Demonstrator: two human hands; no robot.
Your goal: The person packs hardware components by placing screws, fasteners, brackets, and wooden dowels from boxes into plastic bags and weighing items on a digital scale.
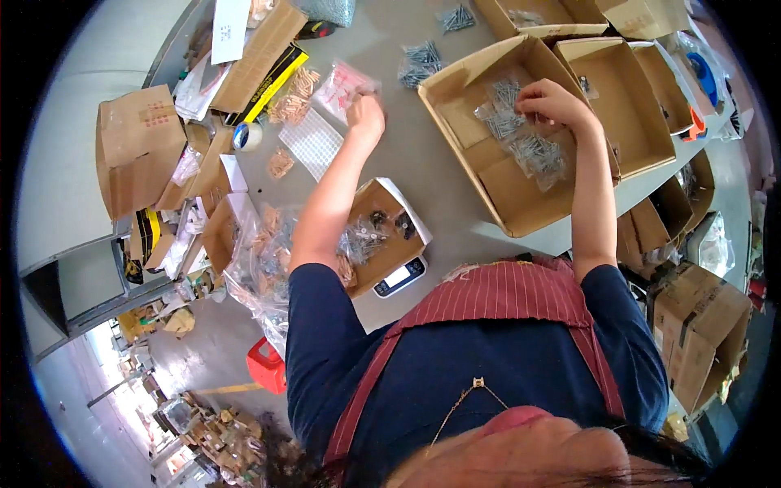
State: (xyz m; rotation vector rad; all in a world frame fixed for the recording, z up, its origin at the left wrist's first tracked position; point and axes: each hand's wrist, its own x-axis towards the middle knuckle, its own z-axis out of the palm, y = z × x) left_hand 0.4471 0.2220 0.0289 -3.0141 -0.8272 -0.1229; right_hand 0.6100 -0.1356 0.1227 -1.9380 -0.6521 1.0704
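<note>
My left hand [366, 115] is closed at the right edge of a clear plastic bag with red print [338, 89], which lies on the grey table. My right hand [555, 106] hangs over a shallow cardboard box [480, 163], its fingers pinched together; what they hold, if anything, I cannot make out. Under and beside that hand, clear bags of silver screws [537, 159] lie in the box. Left of my left hand are a pile of copper-coloured pins [295, 93] and a white gridded sheet [313, 142].
Near my left forearm stands a box of bagged hardware [370, 199] beside a digital scale [400, 276]. More screw bags [421, 61] lie at the far side. Further cardboard boxes [610, 73] adjoin on the right. A tape roll [247, 136] and stacked cartons [142, 150] are at left.
</note>
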